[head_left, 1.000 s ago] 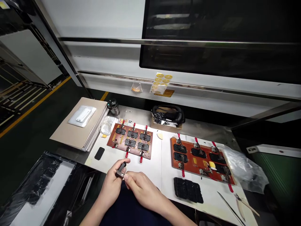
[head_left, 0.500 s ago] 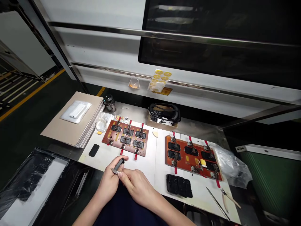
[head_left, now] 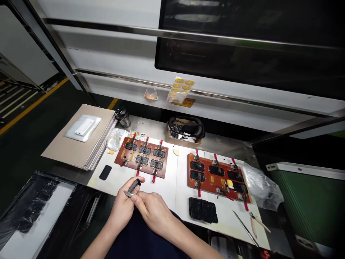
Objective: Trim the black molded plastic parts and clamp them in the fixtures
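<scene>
My left hand (head_left: 122,203) grips a small black-handled blade (head_left: 134,186), whose silver metal tip (head_left: 128,194) points to the left. My right hand (head_left: 153,208) lies against the left, its fingertips pinching the lower part of the same tool. Both hands are over the near edge of the white work sheet (head_left: 164,196). Ahead of them is a red-brown fixture board (head_left: 141,157) with red-handled toggle clamps and black parts. A flat black piece (head_left: 105,172) lies to the left of my hands.
An orange clamp board (head_left: 215,176) and black parts (head_left: 202,210) stand to the right. Tweezers (head_left: 244,223), pliers (head_left: 256,223) and a plastic bag (head_left: 260,185) are further right. A cardboard stack (head_left: 81,140), glass jar (head_left: 113,142) and metal cup (head_left: 122,117) are at the left.
My view has drifted, so the bench slides left and up. My hands stay together on the tool, and its blade tip now points more to the left.
</scene>
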Action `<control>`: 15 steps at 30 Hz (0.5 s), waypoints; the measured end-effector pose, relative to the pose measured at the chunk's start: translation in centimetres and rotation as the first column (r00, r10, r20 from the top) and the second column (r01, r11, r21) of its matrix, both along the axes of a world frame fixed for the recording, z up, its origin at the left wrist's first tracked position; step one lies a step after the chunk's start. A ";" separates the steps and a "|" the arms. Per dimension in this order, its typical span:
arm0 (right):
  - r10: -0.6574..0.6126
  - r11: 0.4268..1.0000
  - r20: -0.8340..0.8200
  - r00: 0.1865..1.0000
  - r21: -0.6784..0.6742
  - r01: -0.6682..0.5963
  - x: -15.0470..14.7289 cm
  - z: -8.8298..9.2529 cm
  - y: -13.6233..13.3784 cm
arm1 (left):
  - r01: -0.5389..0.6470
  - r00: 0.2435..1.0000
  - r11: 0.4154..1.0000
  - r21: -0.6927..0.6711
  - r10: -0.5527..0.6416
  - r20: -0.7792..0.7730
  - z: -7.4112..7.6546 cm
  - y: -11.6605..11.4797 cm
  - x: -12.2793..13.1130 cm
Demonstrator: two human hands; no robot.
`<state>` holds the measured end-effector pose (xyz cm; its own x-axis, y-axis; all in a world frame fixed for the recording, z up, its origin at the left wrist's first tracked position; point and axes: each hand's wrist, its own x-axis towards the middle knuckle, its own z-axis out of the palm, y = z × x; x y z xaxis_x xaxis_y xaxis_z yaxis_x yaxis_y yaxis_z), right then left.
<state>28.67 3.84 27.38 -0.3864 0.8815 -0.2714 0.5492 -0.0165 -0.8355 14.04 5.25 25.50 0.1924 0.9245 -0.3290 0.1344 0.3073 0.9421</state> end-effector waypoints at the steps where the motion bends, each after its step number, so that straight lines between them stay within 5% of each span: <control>1: 0.005 1.000 -0.001 1.000 0.002 -0.005 0.0 0.0 0.0 | -0.004 1.000 1.000 -0.001 0.004 -0.005 0.0 0.0 0.0; 15: -0.114 0.993 0.006 0.993 0.000 0.114 0.2 -0.7 0.4 | -0.030 0.999 0.999 0.015 0.031 -0.031 -0.2 -0.2 -0.1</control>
<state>28.87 4.19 26.70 -0.2813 0.9198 -0.2734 0.5490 -0.0794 -0.8321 13.94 5.09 25.31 0.1540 0.9344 -0.3213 0.1545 0.2984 0.9419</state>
